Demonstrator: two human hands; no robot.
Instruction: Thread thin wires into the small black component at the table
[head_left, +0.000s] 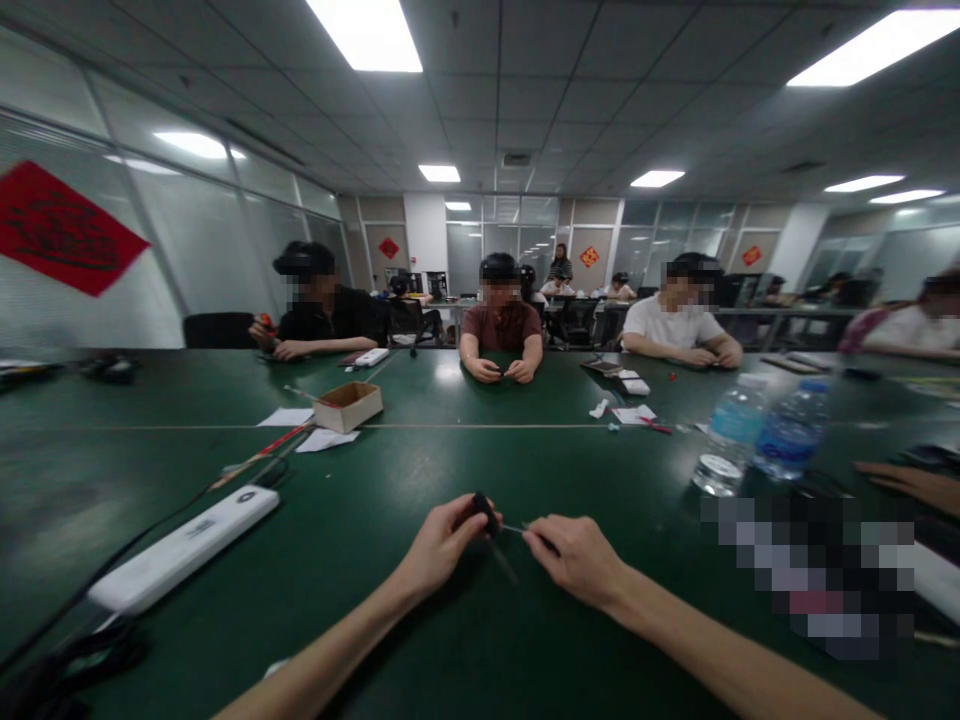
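Observation:
My left hand (442,545) is closed around a small black object (486,512), which is partly hidden by my fingers. A thin dark rod (506,565) slants down from it toward the green table (360,470). My right hand (574,560) is just to the right, its fingertips pinching a thin metal pin (514,527) that reaches toward the black object. Both hands are raised a little above the tabletop. The exact shape of the small parts is hard to make out.
A white power strip (184,548) with a black cable lies to my left. Beyond it are a cardboard box (349,405) and papers. Two water bottles (757,432) stand to my right. Another person's hand (911,485) rests at the right edge. Several co-workers sit across the table.

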